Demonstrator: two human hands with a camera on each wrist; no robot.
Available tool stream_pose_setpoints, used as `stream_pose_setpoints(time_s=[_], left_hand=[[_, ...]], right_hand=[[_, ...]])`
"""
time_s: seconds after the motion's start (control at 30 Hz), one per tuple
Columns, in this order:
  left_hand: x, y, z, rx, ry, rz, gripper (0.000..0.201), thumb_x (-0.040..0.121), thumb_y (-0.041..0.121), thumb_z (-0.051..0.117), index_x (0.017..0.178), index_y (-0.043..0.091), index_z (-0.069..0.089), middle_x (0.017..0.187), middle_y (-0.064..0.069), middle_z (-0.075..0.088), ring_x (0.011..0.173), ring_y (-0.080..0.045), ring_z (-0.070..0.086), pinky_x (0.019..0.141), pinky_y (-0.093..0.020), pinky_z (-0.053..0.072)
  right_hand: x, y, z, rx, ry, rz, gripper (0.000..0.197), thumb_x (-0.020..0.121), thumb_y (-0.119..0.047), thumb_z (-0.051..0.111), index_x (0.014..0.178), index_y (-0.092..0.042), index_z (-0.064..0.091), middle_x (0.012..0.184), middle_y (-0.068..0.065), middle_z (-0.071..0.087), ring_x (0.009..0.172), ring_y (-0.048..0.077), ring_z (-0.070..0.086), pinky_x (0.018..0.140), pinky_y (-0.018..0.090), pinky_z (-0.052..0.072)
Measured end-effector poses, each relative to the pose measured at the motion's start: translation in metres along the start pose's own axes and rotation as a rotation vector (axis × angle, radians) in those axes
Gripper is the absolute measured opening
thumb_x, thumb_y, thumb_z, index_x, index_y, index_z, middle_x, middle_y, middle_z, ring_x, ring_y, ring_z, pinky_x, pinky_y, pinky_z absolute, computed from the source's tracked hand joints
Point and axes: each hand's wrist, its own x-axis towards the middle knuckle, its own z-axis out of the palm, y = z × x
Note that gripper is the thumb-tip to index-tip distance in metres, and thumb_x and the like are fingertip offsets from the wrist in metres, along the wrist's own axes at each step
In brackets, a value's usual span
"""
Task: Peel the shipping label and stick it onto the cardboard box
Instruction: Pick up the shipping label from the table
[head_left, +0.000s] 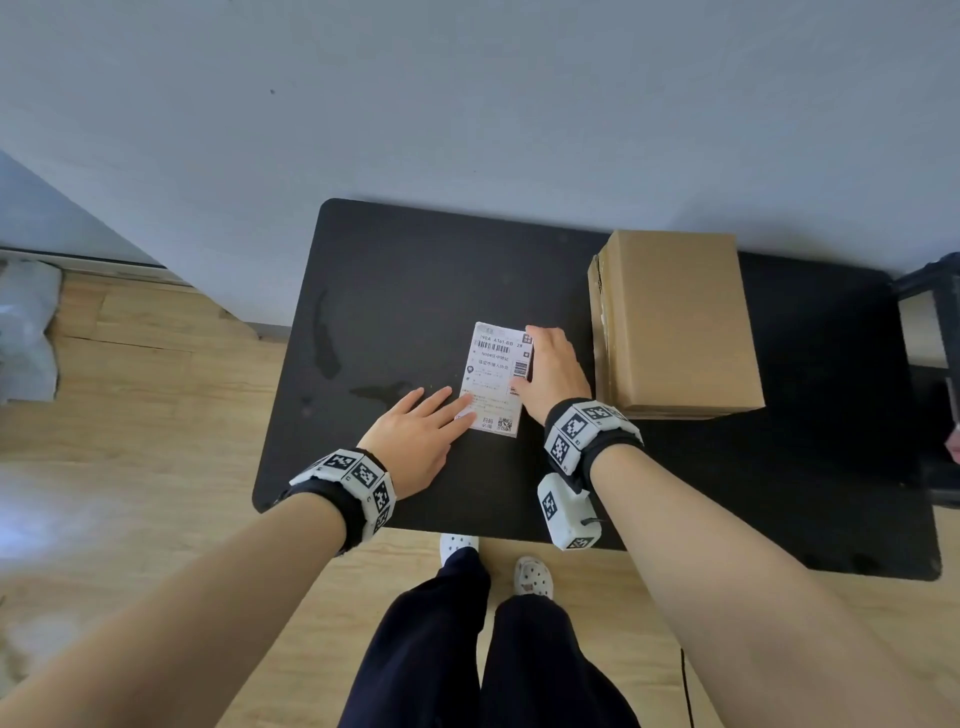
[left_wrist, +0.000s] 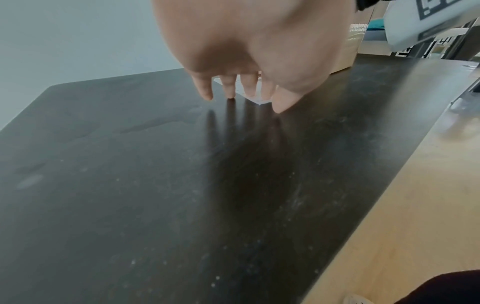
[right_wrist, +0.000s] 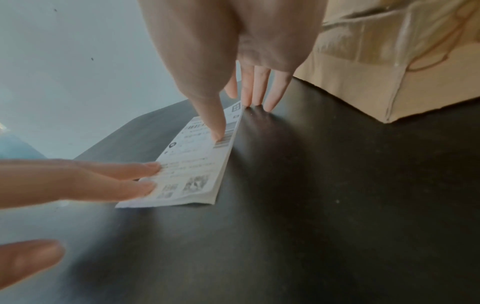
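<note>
On the matte black rectangular table (head_left: 395, 291), the plain brown cardboard box (head_left: 675, 322) is left waiting just right of the white printed shipping label (head_left: 493, 379), pinned flat by left hand (head_left: 415, 441) fingers outstretched and right hand (head_left: 553, 371) thumb pressing; backing could be lifted too.

White barcoded label (head_left: 493, 376) — brown box (head_left: 675, 322) — black table (head_left: 395, 291).

At the center of the frame we see our right hand (right_wrist: 233, 51) reaching down, thumb pressing the shipping label (right_wrist: 192, 164) on the black table (right_wrist: 337, 205). From the left edge our left hand (right_wrist: 78, 181) touches the label's near end. The cardboard box (right_wrist: 389, 61) fills the upper right.
</note>
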Motion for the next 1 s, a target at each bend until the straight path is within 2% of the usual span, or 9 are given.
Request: stream_pose_setpoints(time_s=[0.07, 0.2, 0.37, 0.53, 0.63, 0.7, 0.8, 0.93, 1.0], left_hand=[[0.0, 0.0, 0.001, 0.0, 0.002, 0.005, 0.055, 0.099, 0.026, 0.031, 0.151, 0.021, 0.014, 0.162, 0.001, 0.007, 0.149, -0.021, 0.006, 0.12, -0.039, 0.004], [-0.001, -0.002, 0.003, 0.013, -0.018, 0.026, 0.055, 0.099, 0.026, 0.031, 0.151, 0.023, 0.013, 0.162, 0.002, 0.006, 0.149, -0.02, 0.005, 0.12, -0.037, 0.001], [-0.002, -0.003, 0.006, 0.001, 0.002, 0.035, 0.056, 0.098, 0.024, 0.032, 0.151, 0.022, 0.014, 0.162, 0.002, 0.006, 0.149, -0.021, 0.005, 0.12, -0.038, 0.0], [-0.002, -0.002, 0.008, 0.015, 0.0, 0.026, 0.056, 0.099, 0.024, 0.031, 0.151, 0.022, 0.012, 0.162, 0.002, 0.004, 0.149, -0.021, 0.003, 0.12, -0.038, 0.0], [-0.002, -0.001, 0.007, 0.015, 0.01, 0.023, 0.055, 0.098, 0.023, 0.033, 0.151, 0.022, 0.015, 0.162, 0.002, 0.005, 0.149, -0.021, 0.005, 0.12, -0.038, 0.003], [-0.002, 0.001, 0.005, -0.008, 0.034, 0.019, 0.053, 0.097, 0.021, 0.037, 0.149, 0.02, 0.023, 0.161, 0.0, 0.013, 0.148, -0.023, 0.013, 0.12, -0.038, 0.009], [-0.002, 0.009, -0.007, -0.182, 0.157, -0.045, 0.05, 0.094, 0.012, 0.042, 0.143, 0.016, 0.035, 0.15, -0.004, 0.039, 0.136, -0.024, 0.04, 0.111, -0.037, 0.032], [-0.003, 0.013, -0.046, -0.44, 0.313, -0.345, 0.061, 0.094, 0.015, 0.047, 0.148, 0.019, 0.018, 0.144, -0.002, 0.043, 0.124, -0.02, 0.05, 0.094, -0.033, 0.046], [-0.003, 0.011, -0.064, -0.515, 0.388, -0.389, 0.064, 0.093, 0.021, 0.049, 0.148, 0.018, 0.017, 0.144, -0.003, 0.042, 0.124, -0.02, 0.05, 0.092, -0.037, 0.048]], right_hand=[[0.003, -0.002, -0.002, 0.002, 0.005, 0.023, 0.063, 0.081, -0.015, 0.07, 0.135, -0.015, 0.038, 0.137, 0.008, 0.042, 0.125, 0.024, 0.046, 0.096, 0.039, 0.049], [0.008, -0.004, -0.003, -0.026, -0.035, 0.001, 0.069, 0.082, -0.016, 0.069, 0.141, -0.015, 0.034, 0.145, 0.007, 0.036, 0.13, 0.023, 0.041, 0.1, 0.038, 0.048], [0.012, -0.005, -0.004, -0.013, -0.027, 0.011, 0.061, 0.078, -0.019, 0.074, 0.13, -0.015, 0.043, 0.132, 0.009, 0.044, 0.119, 0.023, 0.048, 0.092, 0.038, 0.052], [0.012, -0.008, -0.004, 0.007, 0.037, 0.065, 0.042, 0.075, -0.024, 0.077, 0.108, -0.014, 0.052, 0.116, 0.01, 0.047, 0.103, 0.021, 0.053, 0.083, 0.036, 0.056], [0.009, -0.009, -0.008, 0.059, 0.04, 0.057, 0.027, 0.083, -0.02, 0.069, 0.103, -0.013, 0.053, 0.112, 0.01, 0.054, 0.098, 0.021, 0.059, 0.081, 0.035, 0.057], [0.005, -0.01, -0.014, 0.098, 0.021, 0.04, 0.015, 0.089, -0.017, 0.06, 0.102, -0.012, 0.053, 0.107, 0.01, 0.061, 0.091, 0.022, 0.064, 0.078, 0.034, 0.058], [-0.002, -0.014, -0.023, 0.166, 0.02, 0.003, 0.008, 0.092, -0.014, 0.054, 0.099, -0.012, 0.058, 0.102, 0.009, 0.067, 0.09, 0.024, 0.066, 0.076, 0.035, 0.057], [-0.013, -0.024, -0.039, 0.28, 0.015, -0.053, 0.013, 0.093, -0.011, 0.051, 0.099, -0.01, 0.063, 0.106, 0.007, 0.069, 0.096, 0.022, 0.064, 0.077, 0.029, 0.052], [-0.018, -0.029, -0.051, 0.334, 0.022, -0.086, 0.015, 0.093, -0.011, 0.051, 0.099, -0.01, 0.065, 0.108, 0.007, 0.07, 0.1, 0.022, 0.064, 0.078, 0.027, 0.048]])
